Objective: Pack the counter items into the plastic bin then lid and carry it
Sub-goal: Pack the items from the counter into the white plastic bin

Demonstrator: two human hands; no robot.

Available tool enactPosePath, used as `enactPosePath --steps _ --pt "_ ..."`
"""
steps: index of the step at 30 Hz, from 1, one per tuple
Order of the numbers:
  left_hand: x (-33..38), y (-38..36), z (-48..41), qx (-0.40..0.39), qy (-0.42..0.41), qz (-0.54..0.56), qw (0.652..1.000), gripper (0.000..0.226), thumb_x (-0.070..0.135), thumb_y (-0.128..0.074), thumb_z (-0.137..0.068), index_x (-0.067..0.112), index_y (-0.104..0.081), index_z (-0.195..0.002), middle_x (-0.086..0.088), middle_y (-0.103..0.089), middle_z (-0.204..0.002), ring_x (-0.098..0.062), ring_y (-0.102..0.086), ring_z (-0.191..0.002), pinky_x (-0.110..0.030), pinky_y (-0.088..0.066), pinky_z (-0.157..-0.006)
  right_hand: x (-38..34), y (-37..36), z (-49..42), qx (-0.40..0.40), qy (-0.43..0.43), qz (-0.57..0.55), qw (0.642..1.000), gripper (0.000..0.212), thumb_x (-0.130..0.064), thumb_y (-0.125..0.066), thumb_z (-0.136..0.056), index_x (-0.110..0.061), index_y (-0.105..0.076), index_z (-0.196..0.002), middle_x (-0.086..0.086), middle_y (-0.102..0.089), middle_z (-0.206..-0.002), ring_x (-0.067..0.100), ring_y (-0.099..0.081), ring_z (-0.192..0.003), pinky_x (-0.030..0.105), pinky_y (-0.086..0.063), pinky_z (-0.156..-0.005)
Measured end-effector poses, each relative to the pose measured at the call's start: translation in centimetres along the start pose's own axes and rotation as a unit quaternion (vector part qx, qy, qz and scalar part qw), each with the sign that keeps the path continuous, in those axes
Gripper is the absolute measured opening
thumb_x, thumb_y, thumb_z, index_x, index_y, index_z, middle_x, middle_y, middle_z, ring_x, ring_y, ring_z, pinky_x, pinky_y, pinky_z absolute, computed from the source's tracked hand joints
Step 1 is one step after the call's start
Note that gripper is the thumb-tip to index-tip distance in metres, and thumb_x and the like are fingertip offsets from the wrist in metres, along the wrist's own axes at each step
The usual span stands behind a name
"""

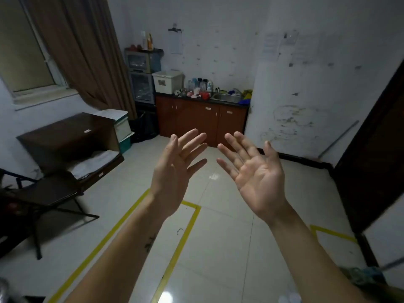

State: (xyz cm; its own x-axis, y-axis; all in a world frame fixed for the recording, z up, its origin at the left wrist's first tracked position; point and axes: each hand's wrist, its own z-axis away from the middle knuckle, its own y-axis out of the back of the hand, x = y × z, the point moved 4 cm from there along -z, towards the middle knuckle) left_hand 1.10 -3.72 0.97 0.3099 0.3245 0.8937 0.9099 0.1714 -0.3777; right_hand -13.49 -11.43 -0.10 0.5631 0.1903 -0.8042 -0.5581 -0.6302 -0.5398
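Observation:
Across the room a white plastic bin (pixel 168 82) stands on the left end of a dark counter (pixel 197 100) over brown cabinets. To its right lie several small items (pixel 197 92): bottles, cups and a red cup, too far off to tell apart. My left hand (pixel 175 169) and my right hand (pixel 253 171) are raised in front of me over the tiled floor, palms facing each other, fingers spread, holding nothing. Both are far from the counter.
A steel sink (pixel 227 97) sits at the counter's right end. A shelf unit (pixel 142 77) stands left of the bin. A dark desk (pixel 72 138) and folding chair (pixel 43 200) are on the left, a dark door (pixel 376 154) on the right. Yellow tape lines (pixel 175 252) mark the floor.

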Motion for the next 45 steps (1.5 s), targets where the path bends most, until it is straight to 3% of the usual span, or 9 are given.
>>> enactPosePath --steps 14,30,45 --pt "-2.3 7.4 -14.4 -0.004 0.025 -0.007 1.000 0.057 0.050 -0.021 -0.102 0.020 -0.045 -0.144 0.001 -0.057 -0.140 -0.018 -0.051 -0.131 -0.048 -0.033 -0.113 3.7 3.2 -14.4 0.050 -0.011 0.007 0.999 0.063 -0.052 -0.020 -0.101 -0.013 -0.035 -0.148 0.007 -0.048 -0.148 0.028 -0.047 -0.135 0.051 -0.028 -0.116" --pt "-10.4 9.6 -41.6 0.057 0.041 -0.032 0.997 0.056 0.051 -0.025 -0.102 0.019 -0.049 -0.141 -0.002 -0.060 -0.136 -0.019 -0.055 -0.128 -0.051 -0.033 -0.113 5.0 17.1 -41.3 0.004 -0.027 -0.023 0.999 0.061 -0.051 -0.021 -0.101 -0.013 -0.039 -0.146 0.007 -0.050 -0.146 0.027 -0.049 -0.133 0.050 -0.030 -0.115" --pt "-14.2 17.0 -58.7 0.096 0.042 -0.024 0.994 0.057 0.049 -0.024 -0.103 0.016 -0.049 -0.141 -0.005 -0.060 -0.136 -0.022 -0.055 -0.128 -0.052 -0.034 -0.112 8.7 23.5 -59.6 -0.023 -0.069 -0.017 0.997 0.062 -0.050 -0.022 -0.101 -0.012 -0.039 -0.146 0.008 -0.051 -0.145 0.027 -0.049 -0.133 0.051 -0.030 -0.115"
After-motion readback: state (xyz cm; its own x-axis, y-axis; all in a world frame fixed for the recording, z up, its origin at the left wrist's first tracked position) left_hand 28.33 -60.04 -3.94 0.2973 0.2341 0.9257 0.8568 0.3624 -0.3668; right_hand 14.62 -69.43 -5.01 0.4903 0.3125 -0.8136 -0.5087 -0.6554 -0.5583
